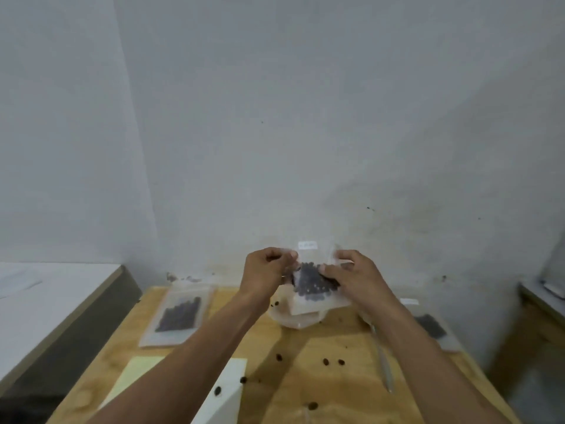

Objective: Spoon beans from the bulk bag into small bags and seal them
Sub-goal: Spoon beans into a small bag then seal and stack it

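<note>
Wooden table (305, 347) fills the lower centre of the frame, grey wall behind it.

Bulk bag (298, 315), pale and slumped, sits at centre of the table under the hands; soft, probably the heaviest item here, best steadied by its rim. Count: 1.

Small bag in hand (312, 281), clear plastic, held up at centre frame above the bulk bag, dark beans pooled in its lower half. Judged light, floppy and slick; beans will shift if tilted, so hold it by the top strip at both corners and keep the mouth up.

Left hand (266, 275) pinches the bag's upper left edge, thumb against curled fingers. Right hand (356, 278) pinches the upper right edge the same way. Looks like the sealing step; cannot tell if the strip is closed.

Filled small bags lying flat: 1 at left of the table (179, 316), 1 at right edge (434, 327), partly hidden by the right forearm. So 3 small bags with beans in total.

Spoon (383, 359), thin and pale, lies lower right beside the right forearm; blurred. Count: 1.

Yellow paper (134, 377) lower left, 1. White card (227, 390) lower centre, 1.

Loose beans (325, 362) scattered on the table, about 8 visible; small, hard, likely to roll.
</note>
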{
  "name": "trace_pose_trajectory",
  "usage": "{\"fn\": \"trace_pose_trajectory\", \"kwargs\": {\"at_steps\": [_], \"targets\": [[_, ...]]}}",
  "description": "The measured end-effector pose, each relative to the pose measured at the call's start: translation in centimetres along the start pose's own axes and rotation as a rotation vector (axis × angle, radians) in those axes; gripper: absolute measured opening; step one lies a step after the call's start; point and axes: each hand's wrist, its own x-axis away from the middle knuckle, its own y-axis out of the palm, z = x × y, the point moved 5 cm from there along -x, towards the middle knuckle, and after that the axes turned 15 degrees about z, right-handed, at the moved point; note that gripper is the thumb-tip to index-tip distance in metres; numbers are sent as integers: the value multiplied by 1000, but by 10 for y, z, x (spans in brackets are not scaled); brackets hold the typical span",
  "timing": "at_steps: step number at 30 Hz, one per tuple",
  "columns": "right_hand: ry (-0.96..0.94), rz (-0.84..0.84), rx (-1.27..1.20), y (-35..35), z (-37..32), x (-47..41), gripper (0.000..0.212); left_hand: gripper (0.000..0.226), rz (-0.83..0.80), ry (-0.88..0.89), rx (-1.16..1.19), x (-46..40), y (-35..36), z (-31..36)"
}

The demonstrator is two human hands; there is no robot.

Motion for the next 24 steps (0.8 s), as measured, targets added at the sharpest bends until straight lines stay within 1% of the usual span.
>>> {"fn": "trace_pose_trajectory", "kwargs": {"at_steps": [1, 2, 4, 5, 7, 9, 10, 11, 13, 14, 16, 17, 19, 20, 22, 24], "targets": [[-11, 65, 16, -17, 6, -4, 48, 16, -43, -3, -23, 5, 16, -4], [-14, 122, 32, -34, 12, -7, 48, 27, -92, 0, -58, 10, 33, -8], [-11, 214, 93, -66, 23, -13, 48, 58, -201, 26, -169, 24, 67, -17], [-12, 250, 144, -81, 27, -15, 49, 70, -251, 46, -242, 30, 85, -22], [-7, 307, 235, -108, 41, -19, 53, 84, -324, 66, -349, 40, 119, -34], [7, 343, 319, -132, 55, -21, 55, 88, -367, 63, -426, 50, 148, -44], [8, 355, 353, -143, 62, -22, 55, 85, -381, 59, -460, 55, 161, -47], [13, 364, 387, -151, 69, -22, 54, 75, -402, 55, -490, 61, 172, -48], [40, 379, 455, -164, 83, -24, 54, 32, -418, 77, -571, 72, 192, -51], [60, 382, 483, -169, 91, -25, 54, 19, -424, 98, -624, 75, 201, -54], [109, 365, 516, -173, 106, -27, 50, 29, -432, 146, -765, 81, 214, -65], [131, 350, 532, -173, 112, -28, 47, 29, -432, 167, -828, 83, 219, -70], [149, 317, 555, -171, 123, -29, 46, 20, -437, 202, -917, 89, 224, -76], [155, 307, 560, -169, 126, -30, 45, 18, -433, 213, -937, 89, 225, -78], [163, 307, 558, -166, 131, -33, 39, 28, -420, 210, -940, 88, 229, -83], [174, 312, 551, -164, 136, -37, 32, 22, -415, 171, -910, 87, 231, -85]]}}
